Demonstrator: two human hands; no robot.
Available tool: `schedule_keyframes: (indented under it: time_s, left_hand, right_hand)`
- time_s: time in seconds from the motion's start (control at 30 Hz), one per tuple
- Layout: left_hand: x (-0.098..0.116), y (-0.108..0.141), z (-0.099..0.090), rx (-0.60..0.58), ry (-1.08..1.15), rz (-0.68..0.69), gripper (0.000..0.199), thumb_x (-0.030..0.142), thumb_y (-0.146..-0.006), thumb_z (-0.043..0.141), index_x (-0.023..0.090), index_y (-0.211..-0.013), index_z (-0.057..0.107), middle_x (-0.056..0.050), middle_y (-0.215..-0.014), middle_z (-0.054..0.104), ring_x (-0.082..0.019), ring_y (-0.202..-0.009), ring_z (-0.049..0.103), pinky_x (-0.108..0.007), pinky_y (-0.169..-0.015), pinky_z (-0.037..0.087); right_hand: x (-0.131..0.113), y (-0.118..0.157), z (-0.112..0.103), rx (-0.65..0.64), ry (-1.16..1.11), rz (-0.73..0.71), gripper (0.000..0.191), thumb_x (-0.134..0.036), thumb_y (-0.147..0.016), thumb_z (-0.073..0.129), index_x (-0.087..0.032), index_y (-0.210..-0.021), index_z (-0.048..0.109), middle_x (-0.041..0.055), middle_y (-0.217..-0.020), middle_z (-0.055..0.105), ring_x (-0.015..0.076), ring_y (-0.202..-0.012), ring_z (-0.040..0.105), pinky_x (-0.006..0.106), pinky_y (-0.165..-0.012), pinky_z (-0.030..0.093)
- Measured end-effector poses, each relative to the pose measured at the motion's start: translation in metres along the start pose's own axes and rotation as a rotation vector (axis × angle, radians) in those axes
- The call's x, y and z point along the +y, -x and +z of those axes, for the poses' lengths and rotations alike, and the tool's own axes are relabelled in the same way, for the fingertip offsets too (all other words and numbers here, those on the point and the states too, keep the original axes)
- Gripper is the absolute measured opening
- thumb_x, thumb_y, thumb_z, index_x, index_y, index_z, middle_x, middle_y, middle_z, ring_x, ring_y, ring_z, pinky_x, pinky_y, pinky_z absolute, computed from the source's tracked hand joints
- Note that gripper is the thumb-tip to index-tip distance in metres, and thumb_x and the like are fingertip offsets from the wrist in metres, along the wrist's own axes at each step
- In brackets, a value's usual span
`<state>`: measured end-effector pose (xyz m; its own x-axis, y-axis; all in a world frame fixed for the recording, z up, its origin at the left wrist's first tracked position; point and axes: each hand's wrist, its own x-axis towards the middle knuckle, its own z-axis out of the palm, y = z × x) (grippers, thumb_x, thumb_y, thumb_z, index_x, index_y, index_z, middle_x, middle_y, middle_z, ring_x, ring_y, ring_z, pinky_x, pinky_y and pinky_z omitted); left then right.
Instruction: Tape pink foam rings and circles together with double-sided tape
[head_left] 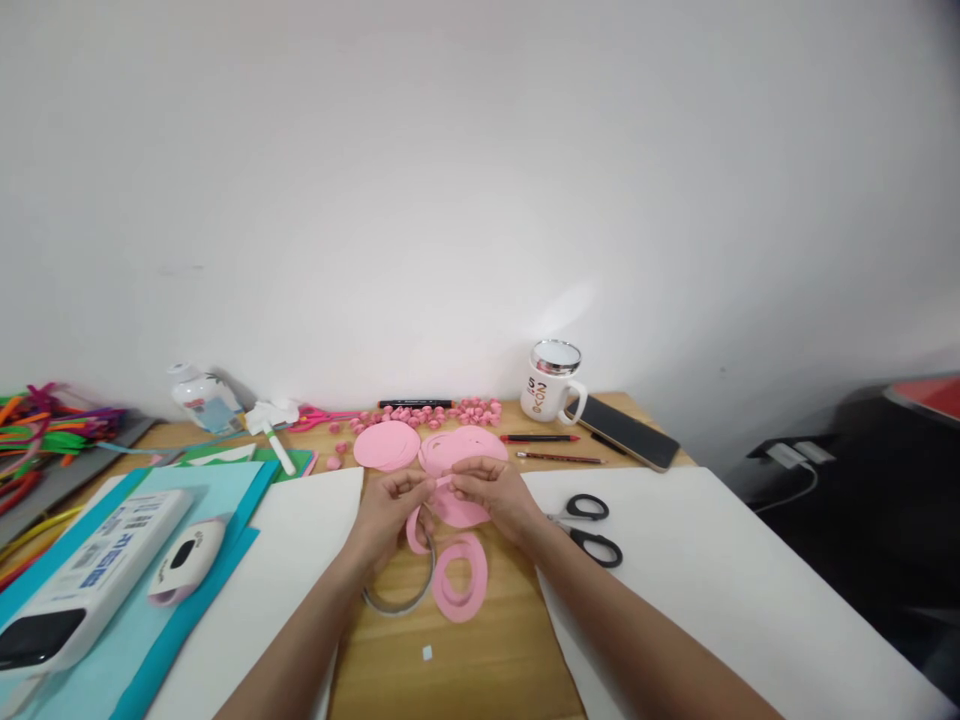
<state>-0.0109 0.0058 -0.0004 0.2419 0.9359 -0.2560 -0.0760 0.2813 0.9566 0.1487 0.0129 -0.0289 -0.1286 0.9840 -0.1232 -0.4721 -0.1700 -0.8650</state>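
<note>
My left hand [391,512] and my right hand [493,490] meet over the table, each with thumb and fingertips pinched on a pink paper strip [414,532]. The strip curls down below my left fingers. Just beneath it lies a pink paper spiral [478,578]; whether the two are joined I cannot tell. A grey tape roll [401,606] rests under my left hand, partly hidden by it. Behind my hands are pink paper circles [386,443] in stacks. Black-handled scissors [600,550] lie to the right, their blades mostly covered by my right wrist.
Small pink paper roses [420,415] line the wall side. A white mug [551,385], a phone [630,432] and a pencil [562,458] are at back right. White sheets [675,560] flank the table. On the left are teal paper [244,550], a white box [97,580] and pipe cleaners [60,430].
</note>
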Motion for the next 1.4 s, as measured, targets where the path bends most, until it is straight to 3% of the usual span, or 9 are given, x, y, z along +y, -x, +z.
schedule_keyframes:
  time_s: [0.27, 0.57, 0.77, 0.93, 1.23, 1.4]
  left_hand:
    - [0.0015, -0.0007, 0.0009, 0.007, -0.004, 0.019, 0.028, 0.035, -0.063, 0.069, 0.011, -0.077, 0.061, -0.001, -0.039, 0.06, -0.009, -0.027, 0.047, -0.016, -0.03, 0.037]
    - [0.0031, 0.0008, 0.0006, 0.048, 0.012, 0.004, 0.025, 0.034, -0.064, 0.069, 0.012, -0.074, 0.06, -0.001, -0.038, 0.059, -0.009, -0.027, 0.046, -0.017, -0.031, 0.036]
    - [0.0019, -0.0001, 0.0009, 0.015, -0.008, 0.022, 0.024, 0.034, -0.065, 0.068, 0.012, -0.071, 0.06, 0.0, -0.038, 0.059, -0.008, -0.027, 0.046, -0.016, -0.031, 0.033]
    - [0.0026, 0.0001, 0.0025, 0.002, -0.019, 0.059, 0.023, 0.033, -0.065, 0.069, 0.012, -0.066, 0.061, -0.001, -0.039, 0.059, -0.006, -0.029, 0.046, -0.015, -0.033, 0.032]
    - [0.0051, 0.0016, 0.0015, 0.03, -0.02, 0.043, 0.021, 0.032, -0.065, 0.068, 0.013, -0.069, 0.062, -0.001, -0.039, 0.06, -0.007, -0.029, 0.047, -0.015, -0.032, 0.03]
    - [0.0049, 0.0011, 0.0015, 0.017, -0.027, 0.056, 0.022, 0.034, -0.065, 0.068, 0.012, -0.067, 0.062, -0.001, -0.039, 0.06, -0.008, -0.03, 0.047, -0.015, -0.032, 0.03]
  right_hand:
    - [0.0006, -0.001, -0.0004, 0.0, 0.014, -0.025, 0.025, -0.028, -0.047, 0.079, -0.014, -0.061, 0.064, -0.0008, -0.054, 0.062, 0.0077, -0.049, 0.053, 0.022, -0.056, 0.045]
    - [0.0017, -0.001, 0.0009, -0.014, -0.047, -0.004, 0.024, -0.027, -0.05, 0.078, -0.014, -0.068, 0.068, 0.003, -0.067, 0.067, 0.0119, -0.063, 0.059, 0.026, -0.068, 0.047]
    - [0.0013, -0.0011, -0.0004, 0.012, -0.04, -0.001, 0.029, -0.025, -0.048, 0.079, -0.014, -0.071, 0.066, 0.0009, -0.061, 0.065, 0.0101, -0.056, 0.057, 0.024, -0.061, 0.045]
    - [0.0007, -0.0003, 0.0007, -0.014, 0.0, -0.047, 0.023, -0.028, -0.052, 0.077, -0.014, -0.065, 0.065, -0.0015, -0.054, 0.06, 0.007, -0.049, 0.051, 0.022, -0.054, 0.042]
    - [0.0023, -0.0018, 0.0002, 0.018, -0.033, -0.023, 0.024, -0.028, -0.051, 0.077, -0.015, -0.07, 0.068, 0.0015, -0.065, 0.066, 0.0116, -0.062, 0.058, 0.026, -0.067, 0.047]
    - [0.0025, -0.0024, -0.0008, 0.005, -0.013, -0.012, 0.025, -0.027, -0.05, 0.078, -0.014, -0.069, 0.068, 0.0006, -0.06, 0.064, 0.0093, -0.055, 0.056, 0.023, -0.06, 0.046]
